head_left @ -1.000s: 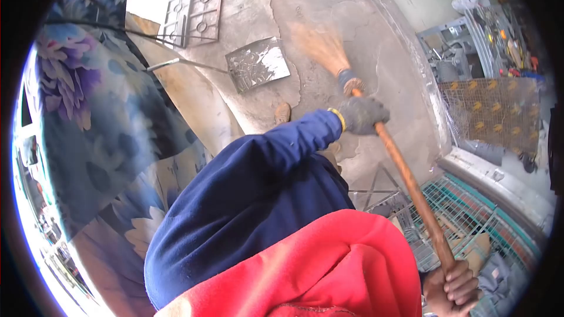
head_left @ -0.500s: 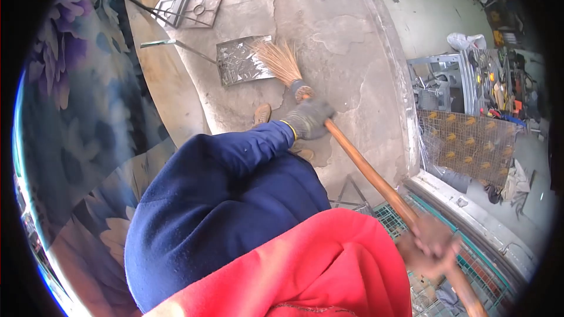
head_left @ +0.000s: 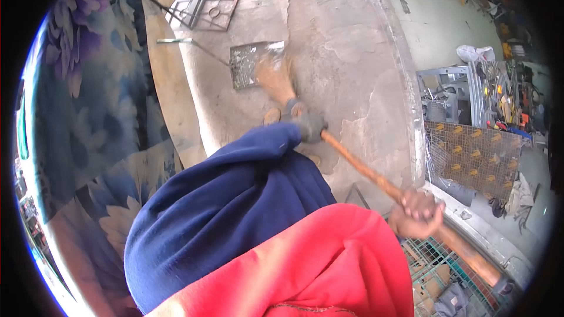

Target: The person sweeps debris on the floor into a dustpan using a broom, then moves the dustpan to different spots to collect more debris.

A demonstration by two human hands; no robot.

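My left hand (head_left: 309, 127), in a dark grey work glove, is closed around the lower shaft of a broom (head_left: 364, 167), just above its bound head. Bare fingers of my right hand (head_left: 417, 214) wrap round the wooden handle farther up, at lower right. The straw bristles (head_left: 274, 78) are smeared by motion and overlap the right part of a flat metal dustpan (head_left: 244, 66). Silvery scraps lie in the pan, and a thin rod runs from its left edge. A shoe (head_left: 271, 117) shows beside the broom head.
A metal grille (head_left: 217, 1) lies on the concrete floor (head_left: 341, 70) at the back. Flowered cloth (head_left: 100, 100) hangs on the left. At right are a low ledge (head_left: 411, 94), a patterned mesh panel (head_left: 470, 155) and assorted tools. A green wire rack (head_left: 435, 264) stands lower right.
The bristles have swung down and slightly right across the dustpan. My left hand has come a little nearer, and my right hand has moved up in view. The whole view has shifted slightly.
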